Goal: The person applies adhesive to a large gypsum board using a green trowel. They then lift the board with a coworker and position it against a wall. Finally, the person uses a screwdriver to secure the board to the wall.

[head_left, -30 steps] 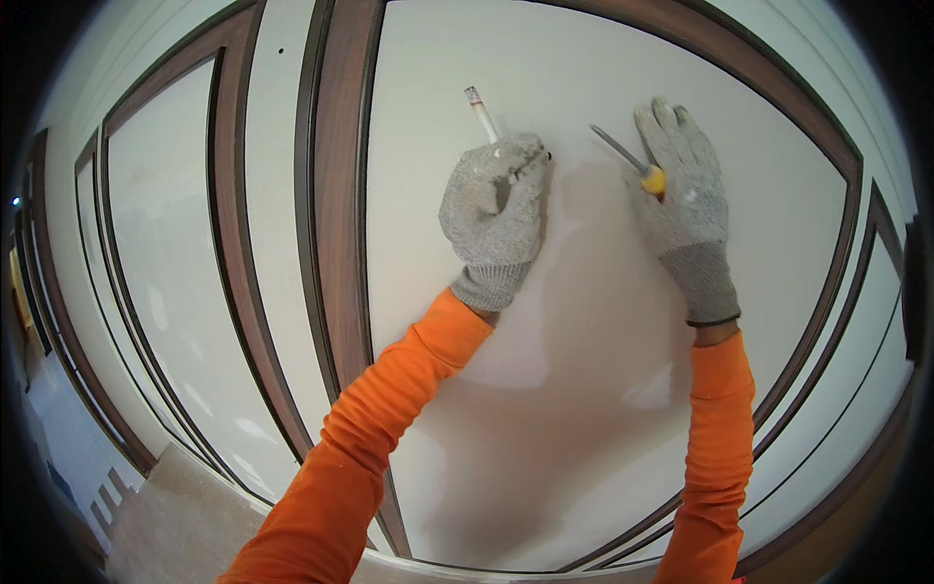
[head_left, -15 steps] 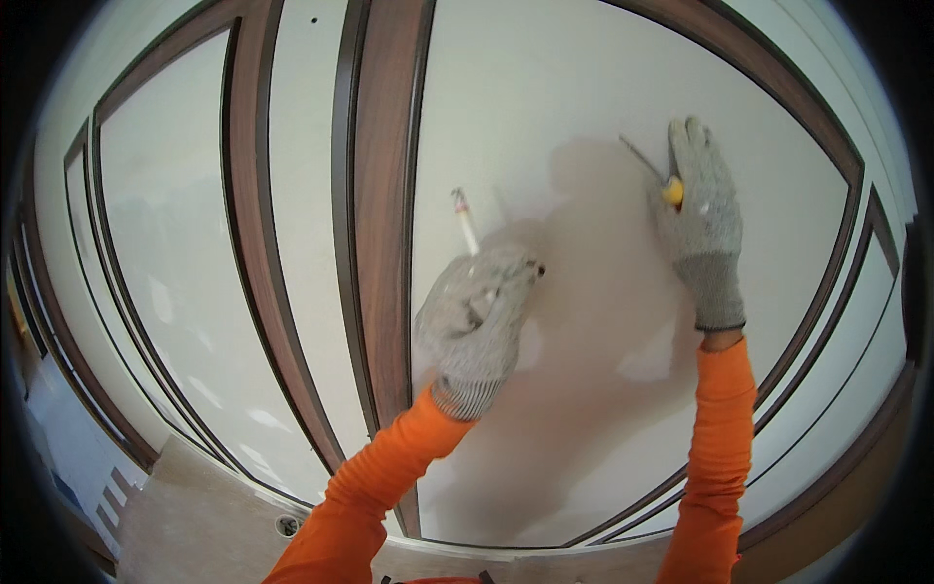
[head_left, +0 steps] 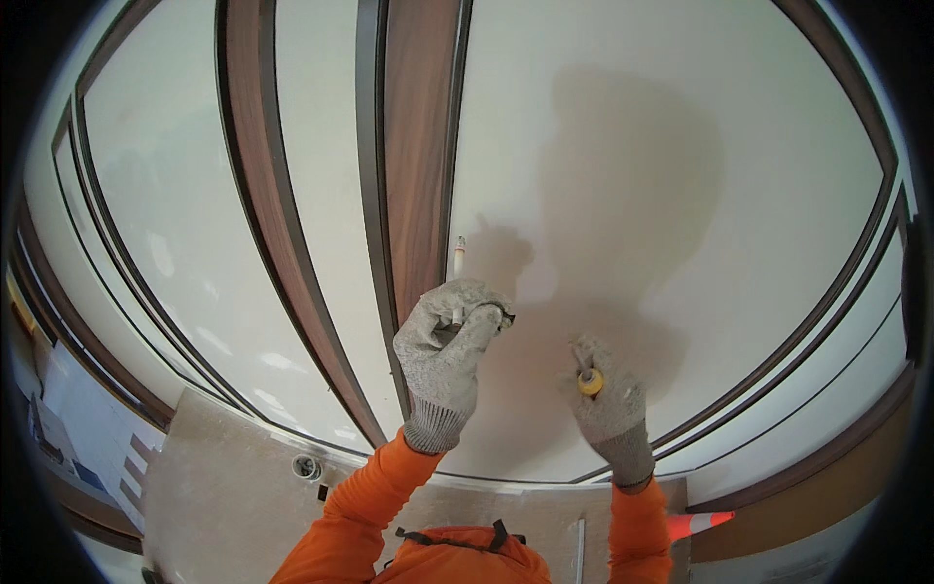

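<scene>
My left hand, in a grey knit glove, is closed in front of a dark trim edge. A thin white stick with a brownish tip stands up out of its fingers. Something small and dark shows at its thumb and fingertip; its kind cannot be made out. Lower and to the right, my gloved right hand is curled round a yellow-handled tool with a thin shaft, partly hidden by the fingers. Both hands are before a large off-white wall panel, on which their shadows fall.
Brown wood-grain strips with dark edging divide the panels. A round pipe opening sits in the dusty floor at lower left. An orange and white cone lies at lower right, near a thin pale strip.
My right hand has come down and left from the panel, its extended fingers now curled. My left hand has moved slightly lower and left, still with the white stick. The view has shifted too.
</scene>
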`<state>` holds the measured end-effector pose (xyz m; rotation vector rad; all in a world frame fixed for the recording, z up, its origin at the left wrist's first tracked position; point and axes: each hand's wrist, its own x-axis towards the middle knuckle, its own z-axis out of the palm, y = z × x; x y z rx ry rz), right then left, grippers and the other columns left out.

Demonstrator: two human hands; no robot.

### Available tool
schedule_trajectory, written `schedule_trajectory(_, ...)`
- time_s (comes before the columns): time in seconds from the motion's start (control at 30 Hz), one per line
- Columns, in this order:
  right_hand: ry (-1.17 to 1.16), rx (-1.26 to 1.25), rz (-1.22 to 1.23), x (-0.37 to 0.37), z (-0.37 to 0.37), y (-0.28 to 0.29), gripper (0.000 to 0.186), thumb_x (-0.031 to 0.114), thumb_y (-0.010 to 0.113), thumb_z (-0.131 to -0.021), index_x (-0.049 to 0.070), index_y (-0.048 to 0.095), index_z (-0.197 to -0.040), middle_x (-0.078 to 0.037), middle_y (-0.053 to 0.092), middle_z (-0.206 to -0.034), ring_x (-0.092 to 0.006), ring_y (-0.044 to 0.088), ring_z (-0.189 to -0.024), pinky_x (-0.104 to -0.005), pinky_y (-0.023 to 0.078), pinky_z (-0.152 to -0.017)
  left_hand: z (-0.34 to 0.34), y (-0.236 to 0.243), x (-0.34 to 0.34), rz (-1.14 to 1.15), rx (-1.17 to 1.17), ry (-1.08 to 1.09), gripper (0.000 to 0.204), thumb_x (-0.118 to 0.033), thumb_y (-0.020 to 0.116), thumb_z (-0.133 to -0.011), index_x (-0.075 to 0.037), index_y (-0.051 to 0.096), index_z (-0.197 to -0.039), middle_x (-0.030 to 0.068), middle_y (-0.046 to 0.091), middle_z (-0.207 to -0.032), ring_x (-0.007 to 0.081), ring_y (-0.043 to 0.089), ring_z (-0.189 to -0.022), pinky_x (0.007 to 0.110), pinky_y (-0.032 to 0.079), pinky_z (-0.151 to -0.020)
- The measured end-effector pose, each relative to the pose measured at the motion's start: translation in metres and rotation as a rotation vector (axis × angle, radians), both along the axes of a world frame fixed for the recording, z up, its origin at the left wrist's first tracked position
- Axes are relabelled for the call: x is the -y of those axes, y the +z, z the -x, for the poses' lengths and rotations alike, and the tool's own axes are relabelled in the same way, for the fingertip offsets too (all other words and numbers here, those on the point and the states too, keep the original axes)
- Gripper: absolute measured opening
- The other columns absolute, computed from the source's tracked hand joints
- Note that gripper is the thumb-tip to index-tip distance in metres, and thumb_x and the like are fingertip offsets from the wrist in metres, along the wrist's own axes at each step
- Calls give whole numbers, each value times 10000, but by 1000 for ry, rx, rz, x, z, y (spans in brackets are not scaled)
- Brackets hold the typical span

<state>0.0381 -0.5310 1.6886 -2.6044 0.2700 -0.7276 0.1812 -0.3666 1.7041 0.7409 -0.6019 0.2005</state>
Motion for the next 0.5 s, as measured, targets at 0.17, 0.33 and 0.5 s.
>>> schedule_trajectory(0.17, 46, 56, -38, -36, 11, -2, 771, 501, 779, -943, 22, 529, -1493, -63, 683, -797, -195, 699, -652, -345, 579, -626, 1, -25, -8, -29, -16, -182, 183, 136, 684, -920, -16, 640, -1012, 144, 733, -1022, 192, 738, -922, 351, 642, -840)
schedule_trajectory(0.33, 36, 43, -72, -41, 11, -1, 774, 525, 771, -942, 27, 541, -1488, -73, 678, -794, -184, 705, -671, -336, 582, -641, 5, -33, -11, -50, -37, -219, 201, 148, 692, -901, -20, 639, -999, 146, 728, -1011, 210, 742, -911, 360, 645, -807)
schedule_trajectory(0.5, 15, 37, -44, -44, 15, -4, 727, 503, 765, -953, 40, 562, -1477, -77, 700, -821, -193, 720, -688, -337, 594, -661, 7, -44, -12, -51, 12, -244, 204, 144, 708, -890, -20, 644, -994, 136, 726, -998, 219, 747, -913, 363, 651, -811)
